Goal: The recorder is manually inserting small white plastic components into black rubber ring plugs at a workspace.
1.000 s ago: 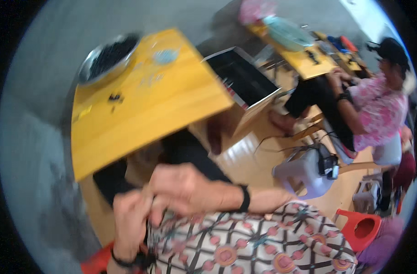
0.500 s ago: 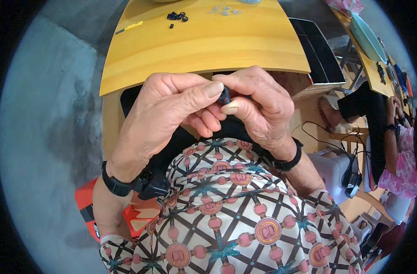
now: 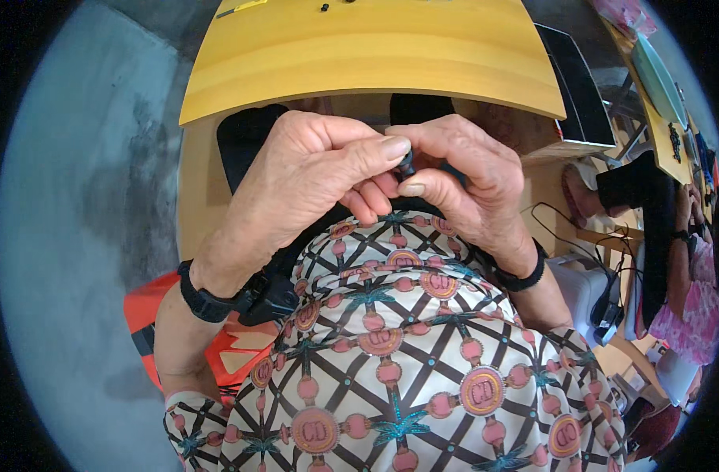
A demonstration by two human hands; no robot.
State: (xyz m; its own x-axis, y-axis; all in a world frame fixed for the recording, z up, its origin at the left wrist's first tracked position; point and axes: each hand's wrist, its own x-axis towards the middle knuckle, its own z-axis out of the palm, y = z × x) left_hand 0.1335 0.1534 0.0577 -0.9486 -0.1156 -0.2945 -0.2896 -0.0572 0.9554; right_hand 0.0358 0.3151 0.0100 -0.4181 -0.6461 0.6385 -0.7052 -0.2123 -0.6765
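Note:
Both hands meet above my lap, just short of the table's near edge. A small, dark cylindrical part point(image 3: 406, 164) is pinched between them, mostly covered by fingers; its exact kind cannot be made out. My left hand point(image 3: 316, 169) presses its thumb and forefinger on the upper end, the other fingers curled below. My right hand point(image 3: 473, 177) grips the same part between thumb and bent forefinger. On the yellow table point(image 3: 375, 67) beyond lies a small black piece point(image 3: 325, 8), with a yellow-handled cutter point(image 3: 245, 6) left of it at the picture's top edge.
Right of the table stands a black open box point(image 3: 584, 90). Farther right, a person in pink point(image 3: 686, 291) sits at another table with a pale green basin point(image 3: 658, 82). Black cables point(image 3: 607, 303) hang by a pale stool point(image 3: 576, 287). A red object point(image 3: 159, 318) lies at my left elbow.
The view has tilted toward my lap, so most small parts on the table have slipped out at the top. My hands sit slightly farther right in the picture, with the same pinch on the part.

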